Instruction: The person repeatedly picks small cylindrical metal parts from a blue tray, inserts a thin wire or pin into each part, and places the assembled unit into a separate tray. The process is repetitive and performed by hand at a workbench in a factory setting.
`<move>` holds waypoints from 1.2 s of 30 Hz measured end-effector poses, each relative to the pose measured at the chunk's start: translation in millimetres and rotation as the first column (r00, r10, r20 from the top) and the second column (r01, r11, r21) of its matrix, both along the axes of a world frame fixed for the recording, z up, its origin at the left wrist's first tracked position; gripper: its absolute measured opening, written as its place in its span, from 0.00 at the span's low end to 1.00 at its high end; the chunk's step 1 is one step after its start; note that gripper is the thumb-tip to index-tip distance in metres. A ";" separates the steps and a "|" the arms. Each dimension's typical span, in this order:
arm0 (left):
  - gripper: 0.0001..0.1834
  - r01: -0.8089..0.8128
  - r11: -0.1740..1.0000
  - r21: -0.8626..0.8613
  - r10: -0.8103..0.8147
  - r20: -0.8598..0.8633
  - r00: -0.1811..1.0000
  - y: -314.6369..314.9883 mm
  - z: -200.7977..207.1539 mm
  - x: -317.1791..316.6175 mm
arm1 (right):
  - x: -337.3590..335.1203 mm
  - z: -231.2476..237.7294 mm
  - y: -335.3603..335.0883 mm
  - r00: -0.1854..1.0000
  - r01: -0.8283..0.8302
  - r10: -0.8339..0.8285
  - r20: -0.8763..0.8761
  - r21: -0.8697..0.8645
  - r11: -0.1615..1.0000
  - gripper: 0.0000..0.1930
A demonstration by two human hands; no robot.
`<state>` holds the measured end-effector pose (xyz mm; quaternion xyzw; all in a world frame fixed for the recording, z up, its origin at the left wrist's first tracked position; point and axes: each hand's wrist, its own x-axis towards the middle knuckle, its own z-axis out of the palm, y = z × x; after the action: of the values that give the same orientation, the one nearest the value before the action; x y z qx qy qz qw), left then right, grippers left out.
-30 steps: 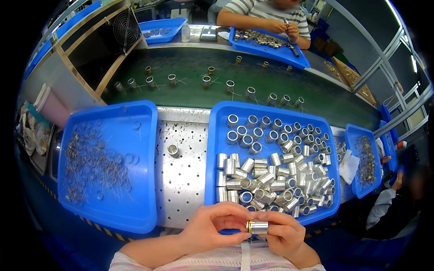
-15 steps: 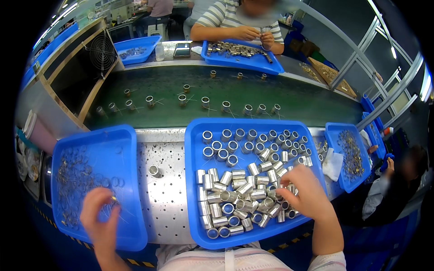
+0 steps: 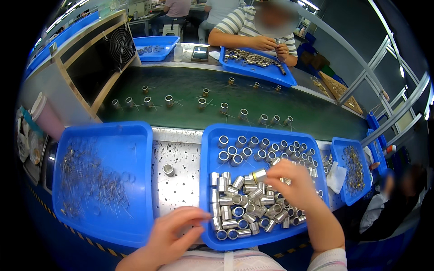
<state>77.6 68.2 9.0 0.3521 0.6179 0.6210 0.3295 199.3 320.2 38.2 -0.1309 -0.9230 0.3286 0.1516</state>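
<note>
My right hand (image 3: 294,183) pinches a short silver metal tube (image 3: 259,175) above the middle blue tray (image 3: 207,180); a yellowish band shows at the tube's left end. Beneath it lie many similar tubes (image 3: 255,211), heaped at the front of the tray. Farther back in the tray, others stand upright in rows, some with thin wires sticking out. My left hand (image 3: 176,232) is at that tray's front left rim, fingers curled toward the thumb. Whatever its fingertips hold, if anything, is too small to make out. A lone tube (image 3: 168,170) stands on the perforated metal plate (image 3: 176,194).
At the left, a blue tray (image 3: 147,180) holds fine wire rings and pins (image 3: 97,176). Beyond runs a green belt (image 3: 181,117) bearing several upright tubes with wires. Across it a person (image 3: 253,36) works over another blue tray (image 3: 257,74). A small-parts tray (image 3: 350,169) stands right.
My left hand has moved right, from the wire tray to the middle tray's rim. My right hand has lifted a tube from the heap and shifted left. The whole view has shifted slightly.
</note>
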 end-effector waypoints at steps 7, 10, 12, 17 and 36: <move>0.18 0.253 0.960 0.122 -0.277 0.556 0.783 39.8 -11.8 30.8 | 44.3 -11.9 -55.9 0.946 -0.185 0.155 -0.284 -0.084 0.979 0.11; 0.18 0.196 0.973 0.118 -0.228 0.558 0.798 38.7 -12.4 38.7 | 51.8 -15.0 -65.0 0.944 -0.149 0.113 -0.309 -0.095 0.984 0.12; 0.18 0.148 0.974 0.169 -0.195 0.306 0.932 38.0 -10.3 42.3 | 54.8 -15.1 -69.2 0.952 -0.128 0.073 -0.298 -0.170 0.977 0.12; 0.16 0.137 0.965 0.224 -0.071 -0.278 0.958 35.7 -17.3 42.5 | 57.8 -27.8 -78.7 0.942 -0.113 -0.006 -0.335 -0.335 0.935 0.11; 0.19 0.253 0.951 0.178 -0.309 0.536 0.785 34.0 -14.4 37.8 | 57.4 -32.6 -85.9 0.916 -0.092 0.021 -0.401 -0.159 0.983 0.13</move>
<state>115.4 102.2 -5.4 0.2590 0.4044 0.6695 0.5666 256.7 234.3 5.6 -0.0476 -0.8438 0.4323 0.3144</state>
